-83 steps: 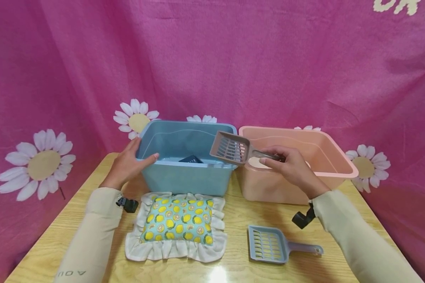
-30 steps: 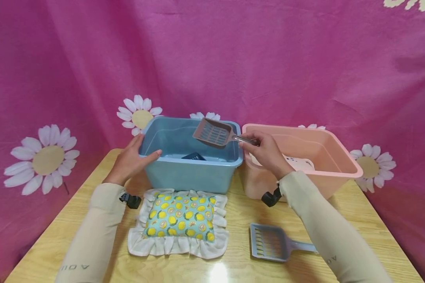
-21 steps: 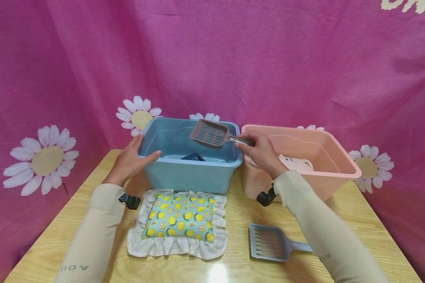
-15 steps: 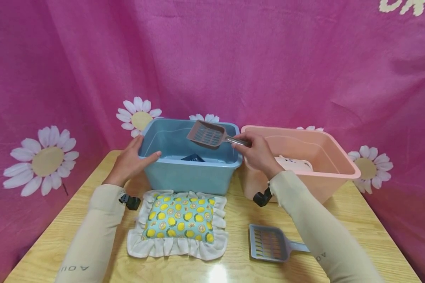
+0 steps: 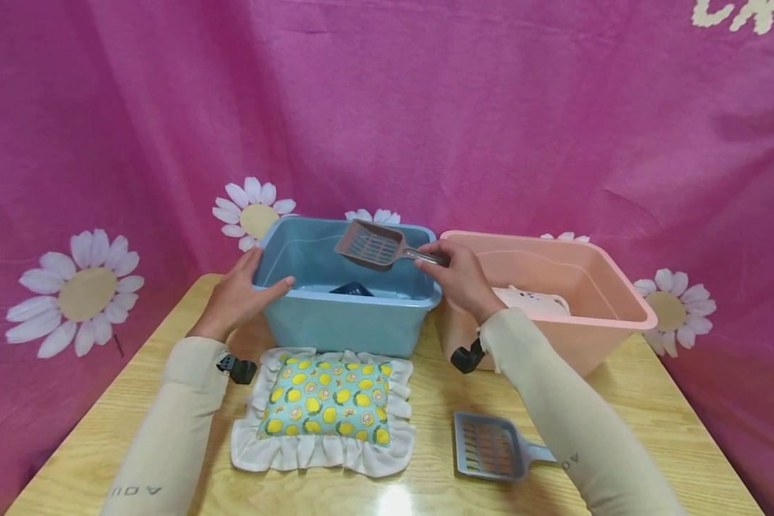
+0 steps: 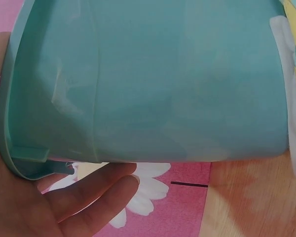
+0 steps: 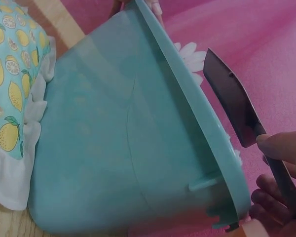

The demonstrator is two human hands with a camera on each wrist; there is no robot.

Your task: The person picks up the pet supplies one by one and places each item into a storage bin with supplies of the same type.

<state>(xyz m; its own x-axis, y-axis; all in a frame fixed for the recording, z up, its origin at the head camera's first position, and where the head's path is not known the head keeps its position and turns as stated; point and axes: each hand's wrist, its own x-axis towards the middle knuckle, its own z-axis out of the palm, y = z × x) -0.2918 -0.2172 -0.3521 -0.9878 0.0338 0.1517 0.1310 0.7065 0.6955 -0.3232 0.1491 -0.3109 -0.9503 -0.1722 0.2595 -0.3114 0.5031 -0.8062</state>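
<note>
My right hand (image 5: 459,278) pinches the handle of a brown slotted litter scoop (image 5: 373,245) between thumb and fingers. In the head view the scoop's head overlaps the inside of the blue litter box (image 5: 342,326); the right wrist view shows it above the rim, side-on. At the box's front left corner, my left hand (image 5: 237,295) grips the rim, thumb over the front edge and fingers along the outer side. Inside the blue box lies a dark slotted thing (image 5: 353,289), partly hidden by the front wall.
To the right stands a pink litter box (image 5: 609,287) with a white thing (image 5: 534,301) bearing dark marks inside. A frilled lemon-print cushion (image 5: 329,401) lies before the blue box. A grey-blue slotted scoop (image 5: 490,448) rests on the wooden table (image 5: 438,401), its handle partly behind my right sleeve.
My right hand has carried the brown scoop leftward, from between the two boxes to over the blue one. The white thing in the pink box shows more. My left hand keeps its grip.
</note>
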